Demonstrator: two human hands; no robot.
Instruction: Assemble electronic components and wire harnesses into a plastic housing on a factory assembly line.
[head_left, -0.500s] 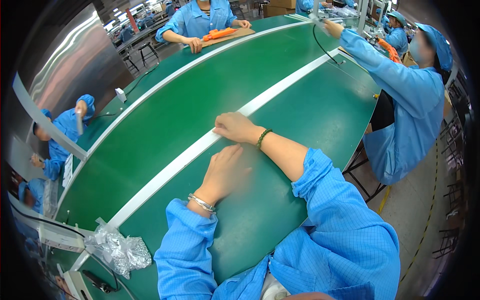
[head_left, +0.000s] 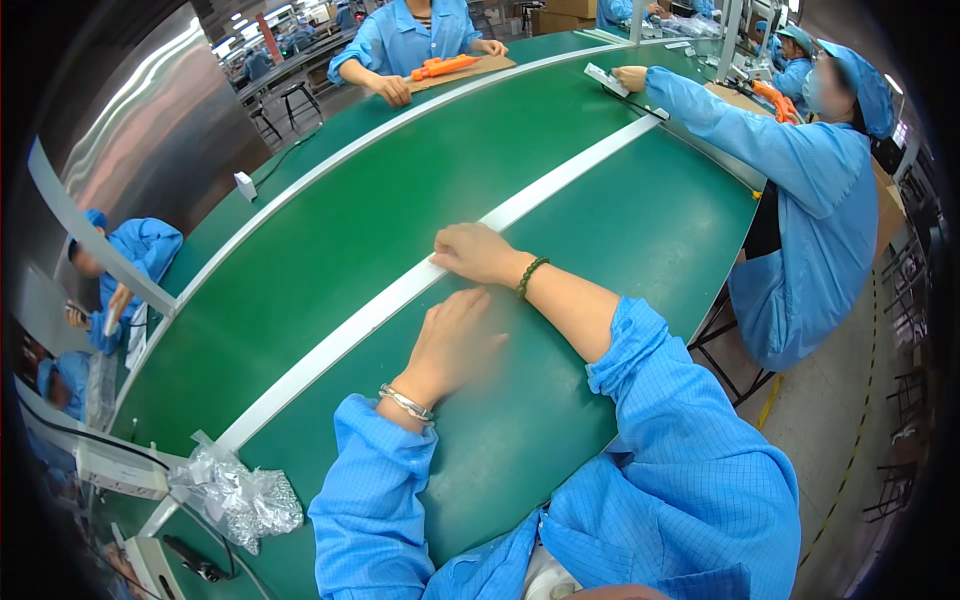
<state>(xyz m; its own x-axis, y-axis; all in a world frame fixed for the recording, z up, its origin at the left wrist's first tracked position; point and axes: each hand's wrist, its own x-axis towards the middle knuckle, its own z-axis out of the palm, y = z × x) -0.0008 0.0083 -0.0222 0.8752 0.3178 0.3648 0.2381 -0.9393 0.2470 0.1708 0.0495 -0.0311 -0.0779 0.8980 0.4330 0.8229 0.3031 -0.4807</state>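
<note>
My left hand (head_left: 450, 340) rests on the green work surface (head_left: 530, 420), just on my side of a white divider strip (head_left: 370, 310). Its fingers are stretched out and the thumb stands apart, partly blurred; nothing shows in it. Farther off, my right hand (head_left: 475, 252) lies on the strip with its fingers curled down and closed, and I see no object in them. A silver bracelet (head_left: 405, 402) is on my left wrist, a green bead bracelet (head_left: 533, 275) on my right.
At far right a co-worker's hand (head_left: 630, 78) holds a white device (head_left: 605, 80) with a black cable over the green belt (head_left: 300, 290). A clear plastic bag of small silvery parts (head_left: 250, 500) lies at lower left. Across the belt, another co-worker has an orange tool (head_left: 443, 67) on cardboard.
The co-worker's arm at right has come lower and leftward, bringing the white device over the belt. At far left, another co-worker's raised hand has dropped. My own hands stay in place.
</note>
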